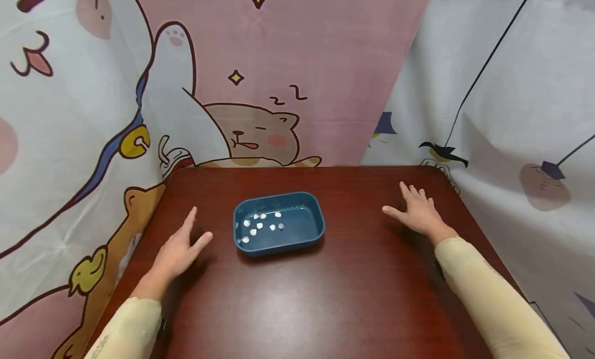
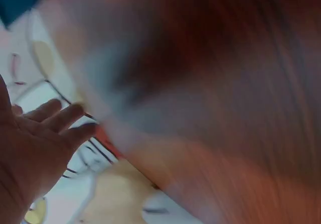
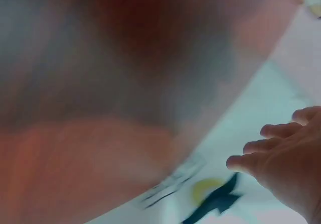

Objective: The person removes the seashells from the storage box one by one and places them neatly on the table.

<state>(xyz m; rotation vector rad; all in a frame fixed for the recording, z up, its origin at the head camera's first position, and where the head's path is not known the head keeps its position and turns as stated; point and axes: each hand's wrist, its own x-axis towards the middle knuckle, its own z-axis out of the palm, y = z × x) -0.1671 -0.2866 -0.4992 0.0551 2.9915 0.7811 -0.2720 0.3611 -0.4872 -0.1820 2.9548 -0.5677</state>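
Note:
A dark blue rectangular tray [image 1: 297, 241] stands on the table, left of its middle. Several small whitish round pieces [image 1: 247, 223] lie scattered in the tray, mostly toward its left half; one of them looks bluish-grey. To the left of the tray is my left hand [image 1: 176, 250], fingers extended and thumb spread, holding nothing. My right hand [image 1: 418, 212] hovers farther off on the right side, its fingers straight and apart, also holding nothing. In the left wrist view, a corner of the blue tray [image 2: 17, 0] shows at the upper left.
The reddish-brown table [image 1: 297, 307] has a glossy wood-grain top with rounded far corners. Behind it and along both sides hangs a cloth [image 1: 325, 80] printed with cartoon animals, close against the table edges.

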